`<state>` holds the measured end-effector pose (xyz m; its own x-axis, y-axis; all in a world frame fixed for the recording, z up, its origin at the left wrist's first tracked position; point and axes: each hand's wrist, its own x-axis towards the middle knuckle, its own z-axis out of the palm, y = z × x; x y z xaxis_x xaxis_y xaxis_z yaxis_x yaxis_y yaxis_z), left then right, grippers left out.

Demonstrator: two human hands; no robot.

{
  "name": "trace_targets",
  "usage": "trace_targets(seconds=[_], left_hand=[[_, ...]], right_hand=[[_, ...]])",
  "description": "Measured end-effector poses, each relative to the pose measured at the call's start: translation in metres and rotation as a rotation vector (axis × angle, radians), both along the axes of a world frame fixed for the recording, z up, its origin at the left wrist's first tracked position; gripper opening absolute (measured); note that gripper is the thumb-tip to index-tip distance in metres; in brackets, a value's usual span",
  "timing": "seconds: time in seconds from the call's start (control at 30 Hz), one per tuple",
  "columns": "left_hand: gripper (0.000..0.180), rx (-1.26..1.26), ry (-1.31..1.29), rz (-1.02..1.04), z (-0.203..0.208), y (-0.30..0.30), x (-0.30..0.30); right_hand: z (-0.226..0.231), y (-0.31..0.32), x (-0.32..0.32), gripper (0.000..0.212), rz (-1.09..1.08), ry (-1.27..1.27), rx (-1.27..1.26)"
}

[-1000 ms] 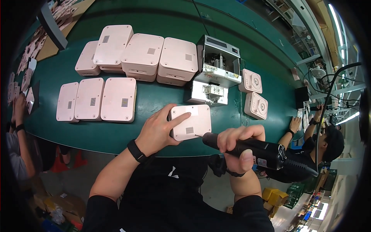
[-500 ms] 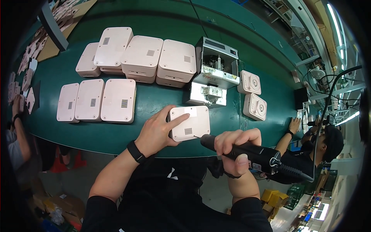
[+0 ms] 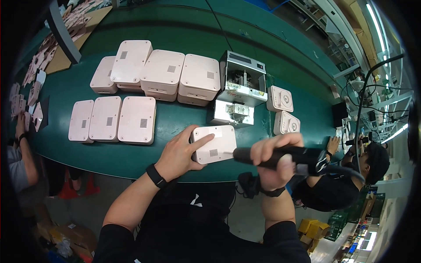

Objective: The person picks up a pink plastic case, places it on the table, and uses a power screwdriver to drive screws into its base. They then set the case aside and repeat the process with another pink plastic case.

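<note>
Now the right hand [image 3: 284, 168] curls closed around a black power screwdriver [image 3: 309, 158], long axis sideways, blurred tip pointing left toward the pale box [image 3: 215, 147], contact unclear; the left hand [image 3: 177, 151], half-open, grips that box near the green table's [image 3: 109, 158] front edge

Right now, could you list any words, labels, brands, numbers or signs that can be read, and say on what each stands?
No text reads clearly enough to quote.
White label on the pale box at the left hand: any print too small.
Pale label on the black electric screwdriver: blurred.
Silver-black machine: print too small.
</note>
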<state>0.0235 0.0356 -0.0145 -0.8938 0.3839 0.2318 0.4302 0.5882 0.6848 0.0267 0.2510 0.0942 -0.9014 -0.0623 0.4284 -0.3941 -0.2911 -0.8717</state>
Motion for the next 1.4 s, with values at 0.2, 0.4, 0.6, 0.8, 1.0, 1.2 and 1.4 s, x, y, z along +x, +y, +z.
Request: trace_targets(seconds=[0.2,0.4,0.6,0.8,1.0,1.2,1.4], left_hand=[[0.085,-0.019,-0.044,-0.050,0.000,0.003,-0.004],[0.084,-0.034,-0.034,-0.069,-0.003,0.004,-0.005],[0.080,0.002,0.000,-0.085,-0.011,-0.001,-0.012],[0.078,0.029,0.004,-0.085,-0.010,-0.002,-0.014],[0.081,0.057,0.036,-0.055,-0.016,0.002,-0.012],[0.082,0.057,0.070,-0.033,-0.019,0.003,-0.012],[0.080,0.067,0.084,-0.015,-0.022,0.003,-0.014]], right_hand=[[0.008,0.007,-0.060,0.025,-0.142,0.184,0.001],[0.004,0.009,-0.079,0.022,-0.219,0.148,0.038],[0.013,-0.004,-0.042,0.027,-0.016,0.012,-0.024],[0.024,-0.033,0.001,0.038,0.125,-0.010,0.006],[0.026,-0.043,0.014,0.045,0.152,-0.100,0.143],[0.013,-0.051,0.019,0.048,0.145,-0.139,0.215],[0.010,-0.051,0.023,0.052,0.125,-0.133,0.222]])
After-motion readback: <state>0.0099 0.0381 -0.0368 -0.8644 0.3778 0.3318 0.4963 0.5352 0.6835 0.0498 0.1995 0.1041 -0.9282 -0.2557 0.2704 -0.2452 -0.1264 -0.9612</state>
